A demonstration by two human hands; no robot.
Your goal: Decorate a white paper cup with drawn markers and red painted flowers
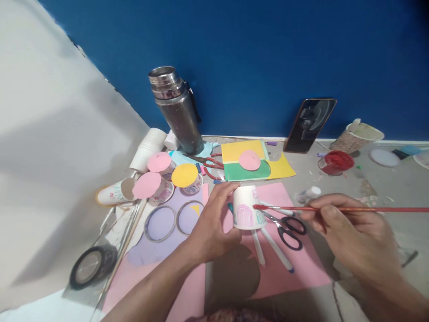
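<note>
My left hand [217,219] grips a white paper cup [246,201] that is upside down, with pink and green drawings around its side. In my right hand [348,232] is a long red paintbrush [365,209], held level between thumb and fingers. Its red tip is at the cup's right side; whether it touches cannot be made out. Beneath the cup lie black-handled scissors [291,233], several white markers [277,250] and pink paper [301,273]. A jar of red paint [336,163] stands beyond my right hand.
Decorated cups with pink [146,185] and yellow [185,175] paper discs stand left, near stacked paper cups [147,150]. A steel flask [179,112] and a phone [310,125] stand by the blue wall. Two metal rings [160,224] rest on purple paper; a tape roll [87,267] is front left.
</note>
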